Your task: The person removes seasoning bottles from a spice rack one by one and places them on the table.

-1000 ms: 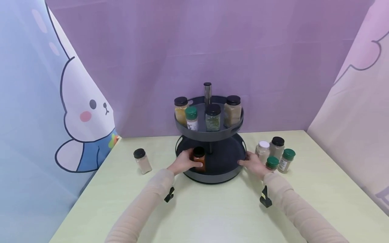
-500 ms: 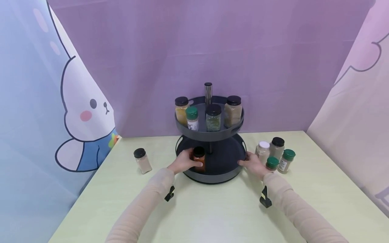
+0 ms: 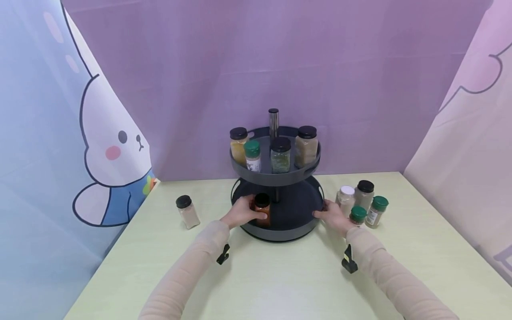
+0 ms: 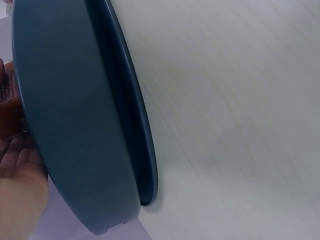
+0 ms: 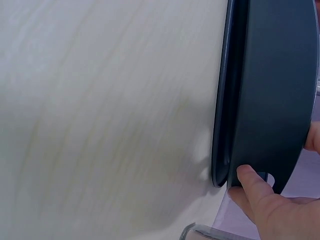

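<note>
On the lower tier of a dark grey two-tier turntable rack, my left hand grips a black-capped spice jar with orange-red contents. The jar stands upright near the tier's front left wall; the left wrist view shows part of its orange side behind that wall. At the tier's right side, my right hand holds the rim beside a handle slot. Fingertips press the outer wall in the right wrist view, and the thumb reaches over the edge. Some fingers of each hand are hidden.
Several spice jars stand on the upper tier around a metal post. A black-capped jar is on the table at left. Several jars, including a white-capped one, stand close to my right hand. Purple cloth hangs behind.
</note>
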Demonstrator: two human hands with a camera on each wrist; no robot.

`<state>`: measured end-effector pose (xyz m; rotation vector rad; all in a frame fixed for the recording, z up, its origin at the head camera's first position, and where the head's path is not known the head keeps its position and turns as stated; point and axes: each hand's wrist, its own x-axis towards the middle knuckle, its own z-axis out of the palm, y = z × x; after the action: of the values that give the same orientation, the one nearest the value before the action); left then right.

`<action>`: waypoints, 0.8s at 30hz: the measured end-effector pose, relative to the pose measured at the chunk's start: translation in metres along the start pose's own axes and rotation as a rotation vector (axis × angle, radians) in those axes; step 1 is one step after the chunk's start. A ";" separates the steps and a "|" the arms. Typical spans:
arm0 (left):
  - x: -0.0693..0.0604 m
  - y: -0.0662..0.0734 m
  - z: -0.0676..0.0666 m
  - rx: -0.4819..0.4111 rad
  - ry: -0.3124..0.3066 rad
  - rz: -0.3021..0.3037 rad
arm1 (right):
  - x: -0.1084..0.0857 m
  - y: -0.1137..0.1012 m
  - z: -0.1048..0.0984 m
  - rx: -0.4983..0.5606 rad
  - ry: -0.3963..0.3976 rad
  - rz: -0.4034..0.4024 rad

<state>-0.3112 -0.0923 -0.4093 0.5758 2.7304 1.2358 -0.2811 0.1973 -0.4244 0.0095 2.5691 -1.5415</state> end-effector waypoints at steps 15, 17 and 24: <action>0.001 0.006 -0.015 -0.058 0.050 -0.010 | 0.001 0.000 0.000 0.022 -0.011 -0.002; 0.001 0.006 -0.018 -0.076 0.064 -0.017 | 0.002 0.001 0.000 0.027 -0.012 -0.002; -0.002 0.003 -0.032 -0.109 0.096 -0.034 | 0.002 0.003 0.000 0.027 -0.014 -0.005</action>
<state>-0.3158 -0.1135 -0.3856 0.4690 2.7147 1.4293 -0.2830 0.1988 -0.4274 -0.0051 2.5394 -1.5719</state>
